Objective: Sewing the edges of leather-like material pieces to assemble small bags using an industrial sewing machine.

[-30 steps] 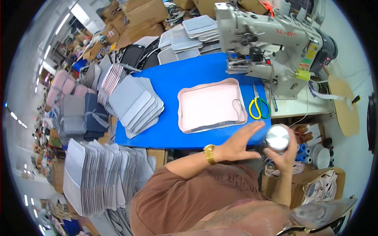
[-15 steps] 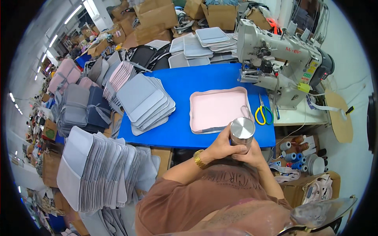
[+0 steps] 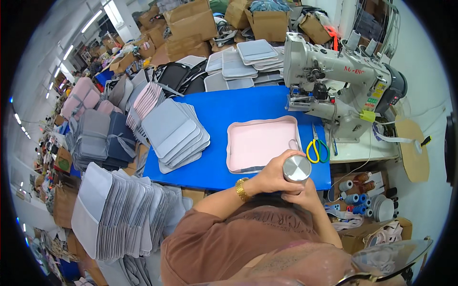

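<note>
Upright between my two hands is a steel flask [image 3: 296, 168], its shiny round top facing up. My left hand [image 3: 273, 176], with a gold watch on its wrist, wraps the flask's left side. Lower down, my right hand [image 3: 307, 196] closes round it from the right. Most of the flask's body is hidden by my fingers. Just beyond it, a pink fabric panel with a raised wavy rim [image 3: 260, 145] lies on the blue tabletop [image 3: 217, 107]. A pair of scissors [image 3: 317, 148] with yellow and green handles rests to the panel's right.
A sewing machine [image 3: 350, 83] stands at the back right. Grey panels [image 3: 174, 131] are stacked on the table's left, with a taller grey stack [image 3: 119, 209] beside me. Thread spools [image 3: 359, 198] sit low on the right, above a cardboard box [image 3: 353, 240]. Cartons [image 3: 191, 21] fill the background.
The flask has shifted slightly right and toward me with both hands still round it. The whole scene sits a little lower, as my view has tilted up.
</note>
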Tool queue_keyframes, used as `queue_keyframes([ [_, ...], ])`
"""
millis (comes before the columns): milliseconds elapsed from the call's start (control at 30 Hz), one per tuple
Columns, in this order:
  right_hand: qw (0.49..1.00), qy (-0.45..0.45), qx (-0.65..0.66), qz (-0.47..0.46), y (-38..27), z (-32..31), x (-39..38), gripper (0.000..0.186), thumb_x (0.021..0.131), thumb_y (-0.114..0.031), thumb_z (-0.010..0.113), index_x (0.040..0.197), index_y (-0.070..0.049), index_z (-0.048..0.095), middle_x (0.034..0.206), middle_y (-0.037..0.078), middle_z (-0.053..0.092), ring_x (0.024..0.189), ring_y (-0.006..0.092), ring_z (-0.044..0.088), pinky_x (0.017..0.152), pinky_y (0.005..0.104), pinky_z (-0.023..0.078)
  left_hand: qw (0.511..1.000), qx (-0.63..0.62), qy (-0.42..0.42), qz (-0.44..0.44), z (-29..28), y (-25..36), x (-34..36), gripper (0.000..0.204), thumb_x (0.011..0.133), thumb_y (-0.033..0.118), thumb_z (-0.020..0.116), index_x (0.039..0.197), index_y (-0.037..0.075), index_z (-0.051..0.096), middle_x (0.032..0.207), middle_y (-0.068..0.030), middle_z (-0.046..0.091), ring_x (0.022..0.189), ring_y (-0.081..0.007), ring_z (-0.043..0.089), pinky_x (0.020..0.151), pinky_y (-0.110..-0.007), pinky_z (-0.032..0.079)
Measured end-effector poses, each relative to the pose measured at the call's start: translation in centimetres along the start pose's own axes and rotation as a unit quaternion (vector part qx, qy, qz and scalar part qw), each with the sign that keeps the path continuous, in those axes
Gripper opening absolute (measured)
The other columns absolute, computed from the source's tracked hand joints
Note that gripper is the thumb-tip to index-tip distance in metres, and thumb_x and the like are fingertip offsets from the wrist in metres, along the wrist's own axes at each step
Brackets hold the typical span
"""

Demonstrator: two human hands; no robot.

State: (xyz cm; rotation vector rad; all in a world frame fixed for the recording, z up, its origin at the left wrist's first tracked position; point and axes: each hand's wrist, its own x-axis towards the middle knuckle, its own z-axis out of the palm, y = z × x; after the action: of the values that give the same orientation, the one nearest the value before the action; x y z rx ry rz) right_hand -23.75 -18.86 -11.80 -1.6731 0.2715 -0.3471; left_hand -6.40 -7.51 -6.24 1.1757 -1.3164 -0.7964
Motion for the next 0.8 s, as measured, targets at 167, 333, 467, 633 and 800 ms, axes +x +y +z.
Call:
queue_keyframes([
  [167, 0.983, 0.145, -0.103, -0.052, 0.9, -0.4, 0.3, 0.085, 0.073, -0.022, 0.093, 0.143, 0.001, 0.052, 0.127, 0.016, 0.07, 0.115, 0.0255, 0.069, 0.096, 0.0384, 0.055, 0.996, 0.026, 0.086, 0.004, 2.9, 0.7, 1.0, 0.096, 0.075, 0.023, 0.093, 0.153, 0.001, 0.04, 0.14, -0.0136, 0.059, 0.133, -0.0236, 0.055, 0.116, -0.038, 0.041],
  [333, 0.984, 0.125, -0.119, -0.032, 0.5, -1.8, -0.6, 0.083, 0.067, -0.029, 0.096, 0.137, -0.002, 0.06, 0.127, 0.018, 0.068, 0.117, 0.0321, 0.065, 0.099, 0.042, 0.051, 0.993, 0.083, -0.056, 0.068, 0.1, 1.6, 1.6, 0.102, 0.081, 0.027, 0.089, 0.162, 0.003, 0.032, 0.153, -0.0164, 0.051, 0.143, -0.0283, 0.049, 0.12, -0.041, 0.038],
  [467, 0.973, 0.112, -0.198, -0.04, -0.6, -1.7, -1.3, 0.085, 0.064, -0.032, 0.096, 0.135, -0.001, 0.061, 0.123, 0.019, 0.067, 0.115, 0.0371, 0.063, 0.099, 0.0445, 0.05, 0.972, 0.212, -0.092, 0.036, -1.3, 2.7, 1.4, 0.103, 0.08, 0.036, 0.09, 0.161, 0.003, 0.035, 0.146, -0.0176, 0.054, 0.136, -0.0332, 0.054, 0.115, -0.042, 0.043],
  [633, 0.97, 0.113, -0.216, -0.027, -1.2, -1.4, -1.5, 0.084, 0.064, -0.031, 0.096, 0.134, -0.001, 0.061, 0.123, 0.02, 0.067, 0.117, 0.0391, 0.062, 0.099, 0.0459, 0.05, 0.948, 0.256, -0.146, 0.119, -2.0, 3.9, 1.5, 0.099, 0.081, 0.039, 0.088, 0.159, 0.003, 0.038, 0.143, -0.0187, 0.054, 0.132, -0.0354, 0.055, 0.11, -0.045, 0.047],
  [800, 0.969, 0.109, -0.218, -0.039, -1.1, -1.5, -1.4, 0.084, 0.063, -0.029, 0.095, 0.134, -0.002, 0.06, 0.123, 0.021, 0.066, 0.117, 0.0396, 0.062, 0.099, 0.0468, 0.05, 0.945, 0.252, -0.148, 0.148, -2.8, 4.7, 1.1, 0.097, 0.082, 0.038, 0.087, 0.159, 0.006, 0.039, 0.15, -0.0208, 0.05, 0.139, -0.0377, 0.05, 0.116, -0.046, 0.043],
])
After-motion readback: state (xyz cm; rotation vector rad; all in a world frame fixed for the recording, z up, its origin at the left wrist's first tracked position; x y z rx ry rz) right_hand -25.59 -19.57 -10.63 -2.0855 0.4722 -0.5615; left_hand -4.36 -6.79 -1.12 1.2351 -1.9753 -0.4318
